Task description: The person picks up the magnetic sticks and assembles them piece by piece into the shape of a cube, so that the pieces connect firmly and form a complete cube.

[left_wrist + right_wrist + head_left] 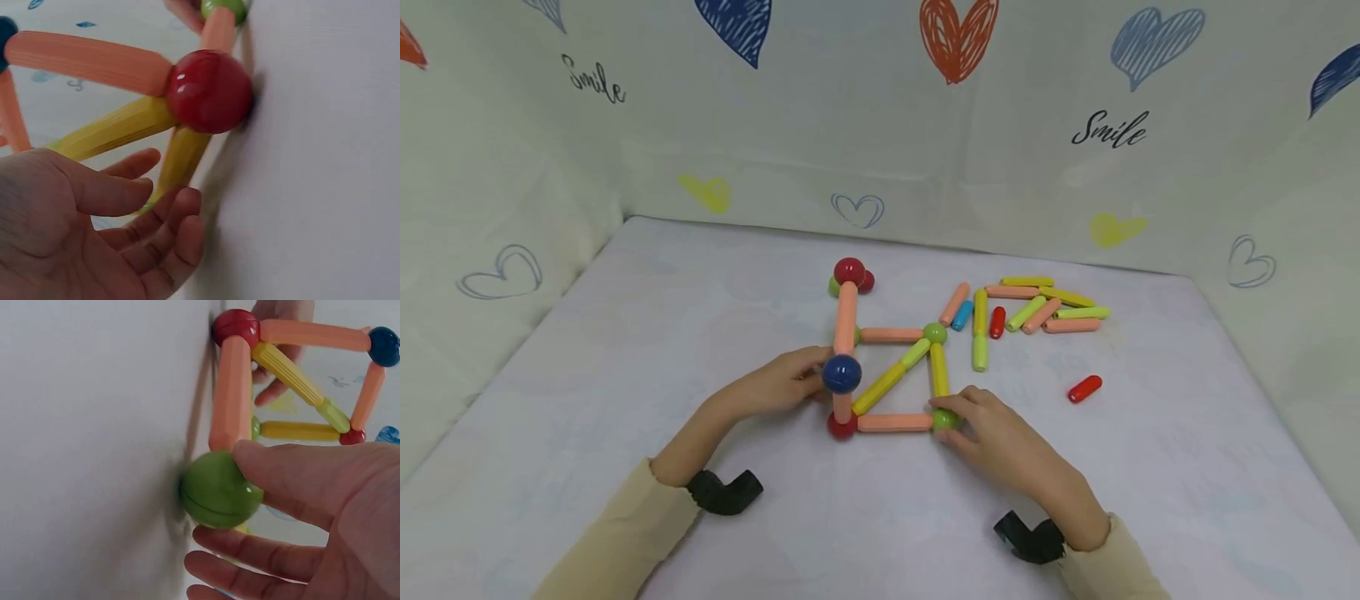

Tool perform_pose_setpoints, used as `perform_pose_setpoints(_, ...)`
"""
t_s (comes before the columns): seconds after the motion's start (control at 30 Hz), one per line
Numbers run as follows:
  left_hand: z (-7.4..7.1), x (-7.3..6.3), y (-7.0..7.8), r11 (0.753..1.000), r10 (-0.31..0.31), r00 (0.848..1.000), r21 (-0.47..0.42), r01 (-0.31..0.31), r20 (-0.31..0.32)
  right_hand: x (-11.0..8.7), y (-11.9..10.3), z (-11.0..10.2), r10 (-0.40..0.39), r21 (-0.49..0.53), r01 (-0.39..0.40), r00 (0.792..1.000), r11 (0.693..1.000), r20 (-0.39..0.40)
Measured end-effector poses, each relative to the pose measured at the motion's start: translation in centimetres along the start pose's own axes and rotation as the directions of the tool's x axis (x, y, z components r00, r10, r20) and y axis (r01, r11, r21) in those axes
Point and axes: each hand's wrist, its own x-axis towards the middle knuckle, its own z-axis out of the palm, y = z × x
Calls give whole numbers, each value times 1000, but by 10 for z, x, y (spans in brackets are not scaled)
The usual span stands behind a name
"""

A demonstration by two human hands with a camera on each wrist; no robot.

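Note:
A structure of balls and rods stands on the table. Its near edge has a red ball [842, 426], a peach rod [895, 423] and a green ball [220, 489]. My right hand [1000, 429] pinches that green ball between thumb and fingers. On the left side, my left hand [778, 383] reaches in beside the red ball, fingers loosely bent. In the left wrist view its thumb and fingers are apart near a yellow rod [184, 156]; whether they touch it is hard to tell. A blue ball [842, 374] sits raised on an upright peach rod, another red ball [850, 272] beyond it.
Several loose rods lie right of the structure, including a blue rod [962, 316], a short red rod [997, 322] and a yellow rod [1067, 297]. Another red rod [1086, 389] lies apart, nearer the right hand. A printed cloth [880, 150] hangs behind the table.

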Motion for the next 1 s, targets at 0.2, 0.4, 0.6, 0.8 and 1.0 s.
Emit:
perform_pose_setpoints(0.2,-19,-16,16,999,-23,997,31,25,-72,-3,13,-15,3,57,-2,999,998,-32)
perform_pose_setpoints(0.4,-31,-35,49,990,89,963,126,-59,-255,-1,39,-31,50,140,-32,990,990,-128)
perform_pose_setpoints(0.6,-29,-51,73,969,189,953,201,-143,-238,13,65,-44,150,176,-115,968,978,-203)
perform_pose_setpoints(0.8,-23,-56,80,950,180,974,283,-136,-138,38,97,-59,232,147,-201,944,968,-236)
perform_pose_setpoints(1.0,-22,-56,78,948,185,976,282,-147,-112,59,118,-68,229,56,-223,962,973,-149)
